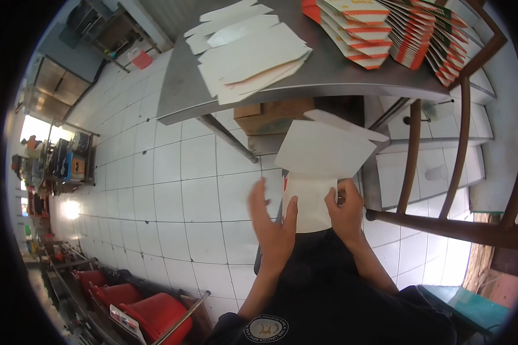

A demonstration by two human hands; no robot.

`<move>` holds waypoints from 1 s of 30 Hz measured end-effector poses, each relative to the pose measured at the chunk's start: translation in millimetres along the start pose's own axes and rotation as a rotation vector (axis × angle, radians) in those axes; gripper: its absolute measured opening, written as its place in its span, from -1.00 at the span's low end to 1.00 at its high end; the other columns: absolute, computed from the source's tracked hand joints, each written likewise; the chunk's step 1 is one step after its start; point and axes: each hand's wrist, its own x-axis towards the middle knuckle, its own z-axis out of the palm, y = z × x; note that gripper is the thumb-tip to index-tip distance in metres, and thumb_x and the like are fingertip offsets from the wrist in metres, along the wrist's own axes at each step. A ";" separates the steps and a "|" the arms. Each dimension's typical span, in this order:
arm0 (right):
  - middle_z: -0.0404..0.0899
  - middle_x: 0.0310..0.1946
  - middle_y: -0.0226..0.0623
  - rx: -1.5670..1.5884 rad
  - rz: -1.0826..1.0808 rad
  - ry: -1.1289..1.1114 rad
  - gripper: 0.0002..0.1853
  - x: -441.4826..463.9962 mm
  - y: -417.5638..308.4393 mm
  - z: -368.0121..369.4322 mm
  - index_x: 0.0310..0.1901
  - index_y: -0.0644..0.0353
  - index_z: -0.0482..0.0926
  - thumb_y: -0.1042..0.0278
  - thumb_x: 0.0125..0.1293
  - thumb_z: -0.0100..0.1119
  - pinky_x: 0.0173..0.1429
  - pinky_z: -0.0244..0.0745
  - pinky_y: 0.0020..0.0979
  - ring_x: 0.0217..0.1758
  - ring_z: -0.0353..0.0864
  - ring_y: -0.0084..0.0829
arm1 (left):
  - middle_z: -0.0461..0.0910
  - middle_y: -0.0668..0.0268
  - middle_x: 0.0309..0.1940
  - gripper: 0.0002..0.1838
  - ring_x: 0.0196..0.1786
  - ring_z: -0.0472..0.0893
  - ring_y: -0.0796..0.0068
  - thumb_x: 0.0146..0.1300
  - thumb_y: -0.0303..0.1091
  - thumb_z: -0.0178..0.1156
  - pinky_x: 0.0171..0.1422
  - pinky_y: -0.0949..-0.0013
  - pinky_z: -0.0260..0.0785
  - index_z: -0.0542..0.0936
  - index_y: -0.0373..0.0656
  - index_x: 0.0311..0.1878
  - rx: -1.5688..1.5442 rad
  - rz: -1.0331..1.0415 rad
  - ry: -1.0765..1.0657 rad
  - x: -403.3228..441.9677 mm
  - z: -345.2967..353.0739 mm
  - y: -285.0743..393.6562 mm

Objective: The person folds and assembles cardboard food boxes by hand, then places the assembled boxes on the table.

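A partly folded white cardboard food box (326, 150) is held over my lap, its large flap standing up and away from me. My right hand (346, 207) pinches the box's right side between thumb and curled fingers. On the other side my left hand (272, 221) has its fingers spread apart, the thumb lying against the box's left edge. A bit of red print shows along that left edge. Flat white box blanks (259, 54) lie in a loose pile on the metal table (178, 86) ahead. Folded red and white boxes (357, 34) stand nested in rows at the table's right.
A brown cardboard carton (276, 118) sits under the table. To the right is a wooden railing (443, 221) beside tiled steps. Red chairs (155, 316) line the lower left. A jug of pink liquid (138, 58) stands on the tiled floor at the back left.
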 end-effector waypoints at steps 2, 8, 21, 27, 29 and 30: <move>0.37 -0.38 -0.19 -0.097 -0.045 0.015 -0.78 0.9 4.4 7.1 -0.21 0.28 0.42 0.52 0.32 0.34 -0.26 0.37 -0.24 -0.38 0.37 -0.28 | 0.68 0.07 0.12 -0.67 0.11 0.67 0.20 0.42 -0.52 0.24 0.13 0.24 0.52 0.58 -0.34 0.21 -0.128 -0.086 -0.131 -2.2 5.7 -21.7; 0.23 -0.27 -0.37 -0.141 -0.223 0.274 -0.70 -7.5 -31.3 1.9 -0.18 0.21 0.36 0.49 0.35 0.39 -0.09 0.28 -0.37 -0.22 0.22 -0.42 | 0.67 0.07 0.03 -0.72 0.05 0.67 0.11 0.38 -0.60 0.19 0.13 0.24 0.53 0.62 -0.31 0.13 -0.058 0.127 0.048 -5.5 10.0 -31.0; 0.66 -0.07 -0.29 0.505 0.158 -0.184 -0.75 -3.2 -33.6 9.9 0.10 0.36 0.61 0.42 0.50 0.26 0.07 0.54 -0.47 -0.04 0.62 -0.53 | 0.70 0.20 -0.05 -0.64 -0.04 0.68 0.20 0.13 -0.65 0.42 0.10 0.24 0.51 0.66 -0.23 0.01 -0.122 0.419 0.168 -15.9 20.7 -27.7; 0.62 0.13 -0.19 0.643 0.342 -0.216 -0.63 -8.8 -42.2 14.0 0.22 0.39 0.53 0.49 0.44 0.31 0.24 0.58 -0.33 0.11 0.66 -0.37 | 0.70 0.13 -0.10 -0.76 -0.03 0.69 0.12 0.22 -0.58 0.40 0.09 0.20 0.53 0.66 -0.23 -0.04 -0.165 0.233 0.067 -9.5 5.0 -11.9; 0.66 0.05 -0.19 0.755 0.389 -0.237 -0.70 -10.8 -43.9 14.1 0.14 0.38 0.58 0.50 0.44 0.30 0.22 0.59 -0.37 0.07 0.68 -0.40 | 0.70 0.15 -0.09 -0.81 -0.01 0.68 0.21 0.28 -0.58 0.37 0.11 0.23 0.51 0.65 -0.24 -0.05 -0.241 0.116 0.027 -12.4 2.2 -3.6; 0.68 0.01 -0.20 0.778 0.380 -0.255 -0.73 -10.4 -44.0 9.7 0.11 0.38 0.60 0.49 0.45 0.29 0.20 0.59 -0.38 0.05 0.68 -0.42 | 0.69 0.15 -0.08 -0.82 0.00 0.68 0.28 0.31 -0.58 0.35 0.12 0.28 0.51 0.64 -0.25 -0.04 -0.292 0.053 0.003 -13.6 1.8 -1.1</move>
